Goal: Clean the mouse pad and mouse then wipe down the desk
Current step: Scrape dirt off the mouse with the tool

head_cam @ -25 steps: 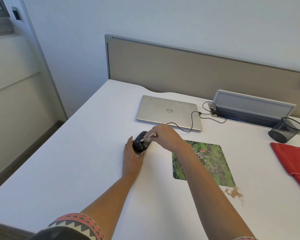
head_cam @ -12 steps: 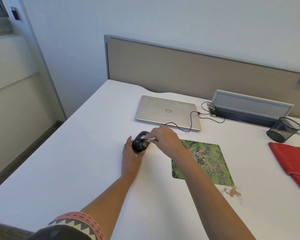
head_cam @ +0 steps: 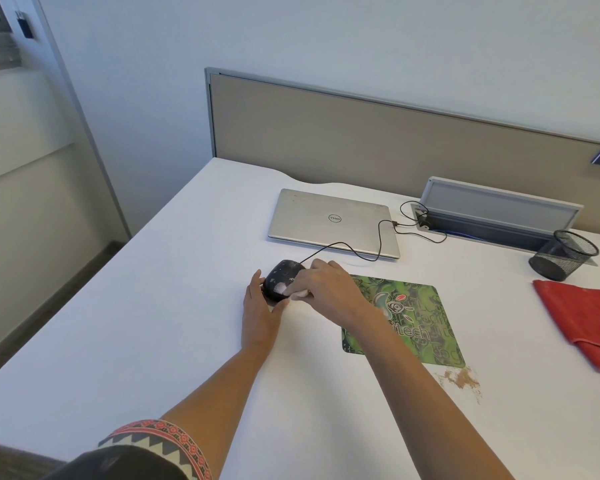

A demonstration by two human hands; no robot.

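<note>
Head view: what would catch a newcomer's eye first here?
Two bare hands meet at the black mouse on the white desk: the left hand holds it while the right hand presses a small white thing to its smudged top. To the right lie a bright green mouse pad, brown crumbs at its near corner, and a red cloth.

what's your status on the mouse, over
Left hand holds mouse steady. Right hand pinches small white swab against its smudged top. Nothing in the way; brown crumbs by mouse pad untouched.
</note>
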